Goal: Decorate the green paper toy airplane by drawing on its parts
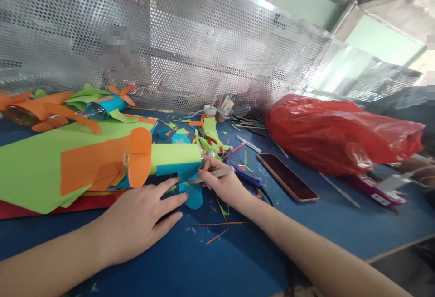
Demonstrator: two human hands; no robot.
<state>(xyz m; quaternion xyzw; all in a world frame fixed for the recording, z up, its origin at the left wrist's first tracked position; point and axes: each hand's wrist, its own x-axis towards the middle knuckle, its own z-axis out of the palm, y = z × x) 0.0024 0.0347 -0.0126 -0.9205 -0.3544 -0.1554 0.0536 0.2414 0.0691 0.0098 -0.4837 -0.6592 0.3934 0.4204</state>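
Observation:
My right hand (220,179) pinches a slim beige pen (222,171), its tip on a blue rounded paper piece (193,199). Spread flat on the table, my left hand (149,215) has its fingertips at the left edge of that blue piece and holds nothing. Just beyond both hands lies a plastic bottle (176,154) on its side, wrapped in yellow-green and blue paper. An orange paper shape (140,156) stands at the bottle's left end. The blue piece's upper end meets the bottle; whether they are joined is hidden.
Green sheets (30,170) and an orange sheet (91,161) lie left. Paper-covered bottle models (110,106) stand behind. A purple glue gun (246,174), a phone (288,177), a red plastic bag (333,129) and a purple power strip (374,190) are right. Scissors (214,142) lie among scraps.

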